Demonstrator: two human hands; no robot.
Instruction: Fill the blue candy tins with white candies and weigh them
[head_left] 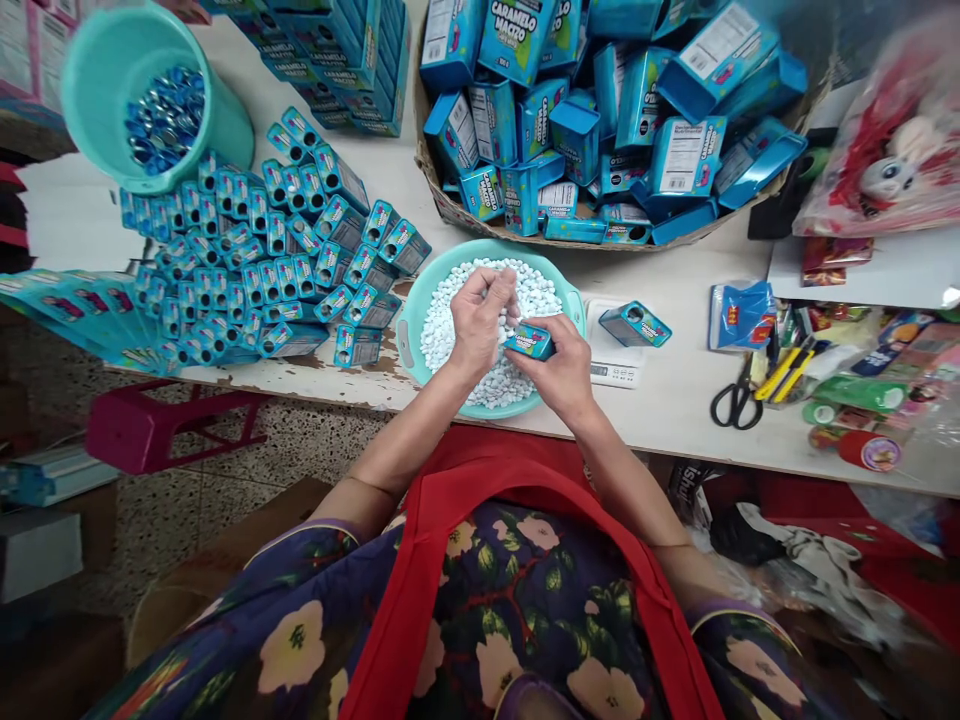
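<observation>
Turquoise small tins lie heaped in a large pile (262, 260) on the white desk (675, 400), seemingly finished; many white round candies fill the teal plastic basin (409, 330), so much looks left; the right hand (559, 370) clasps one small teal tin (529, 341) over the basin, while the left hand (476, 320) has its fingers (499, 290) pinched narrowly together above that tin, apparently on candies.
</observation>
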